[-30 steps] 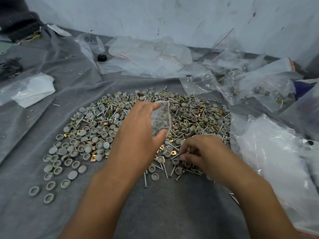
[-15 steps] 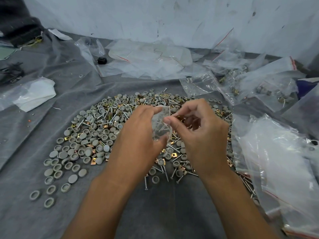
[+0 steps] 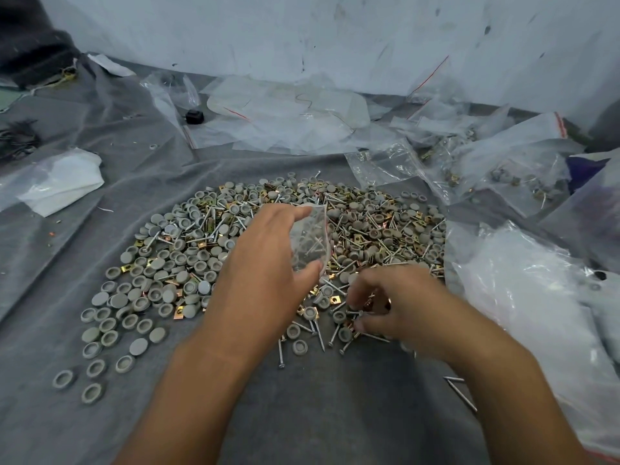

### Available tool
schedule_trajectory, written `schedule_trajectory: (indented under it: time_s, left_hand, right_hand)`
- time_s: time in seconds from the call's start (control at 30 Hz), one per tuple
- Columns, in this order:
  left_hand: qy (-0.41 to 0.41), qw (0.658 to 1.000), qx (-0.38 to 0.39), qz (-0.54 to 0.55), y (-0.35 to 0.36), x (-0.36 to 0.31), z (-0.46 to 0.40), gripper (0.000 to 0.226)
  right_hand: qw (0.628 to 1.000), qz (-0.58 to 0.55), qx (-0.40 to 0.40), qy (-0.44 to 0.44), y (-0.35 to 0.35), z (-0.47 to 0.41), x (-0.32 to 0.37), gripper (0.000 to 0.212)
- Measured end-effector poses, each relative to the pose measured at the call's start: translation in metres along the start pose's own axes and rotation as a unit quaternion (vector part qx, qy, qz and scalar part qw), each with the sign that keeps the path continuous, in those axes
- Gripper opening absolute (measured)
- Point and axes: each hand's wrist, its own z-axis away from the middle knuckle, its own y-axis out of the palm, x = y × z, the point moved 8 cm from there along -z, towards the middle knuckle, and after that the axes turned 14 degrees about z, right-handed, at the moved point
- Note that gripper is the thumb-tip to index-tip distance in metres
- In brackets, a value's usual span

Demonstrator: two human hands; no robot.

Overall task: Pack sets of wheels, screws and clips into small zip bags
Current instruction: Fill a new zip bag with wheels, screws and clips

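A wide heap (image 3: 235, 250) of grey wheels, silver screws and gold clips lies on the grey cloth. My left hand (image 3: 265, 266) holds a small clear zip bag (image 3: 310, 239) upright over the heap, between fingers and thumb; screws and wheels show inside it. My right hand (image 3: 392, 303) is down at the heap's near right edge, fingers curled and pinching at the screws and clips there. Exactly what it pinches is hidden under the fingers.
Empty zip bags (image 3: 285, 119) lie spread by the white wall. Filled bags (image 3: 503, 162) are piled at the right, with a big plastic sheet (image 3: 536, 297) beside my right arm. White paper in plastic (image 3: 63, 179) lies left. Loose screws (image 3: 459, 391) lie near my right forearm.
My right hand was up at the bag's mouth half a second ago; it has dropped back down to the near right edge of the heap. The left hand keeps the bag in place.
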Motion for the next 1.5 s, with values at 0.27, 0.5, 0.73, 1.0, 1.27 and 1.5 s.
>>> schedule_trajectory:
  time_s: [0.27, 0.5, 0.73, 1.0, 1.27, 1.5]
  left_hand:
    - [0.000, 1.000, 0.000, 0.004, 0.001, -0.001, 0.000, 0.066]
    - [0.002, 1.000, 0.001, 0.006, 0.003, -0.001, -0.002, 0.065]
    - [-0.001, 1.000, 0.001, 0.008, 0.003, 0.000, -0.002, 0.065]
    - [-0.003, 1.000, -0.001, 0.012, 0.004, 0.000, -0.001, 0.064]
    - [0.001, 1.000, -0.002, 0.005, 0.005, 0.000, -0.002, 0.065]
    - [-0.004, 1.000, -0.005, 0.010, 0.003, 0.002, -0.001, 0.065]
  right_hand:
    - [0.996, 0.081, 0.026, -0.032, 0.015, -0.002, 0.006, 0.034]
    - [0.996, 0.079, 0.012, -0.047, 0.019, -0.002, 0.008, 0.023]
    - [0.994, 0.088, -0.004, -0.069, 0.020, 0.000, 0.019, 0.013]
    - [0.996, 0.062, 0.001, -0.064, 0.021, -0.001, 0.020, 0.023]
    - [0.992, 0.094, -0.005, -0.081, 0.026, -0.003, 0.030, 0.022]
    - [0.987, 0.139, -0.031, -0.077, 0.023, -0.007, 0.036, 0.019]
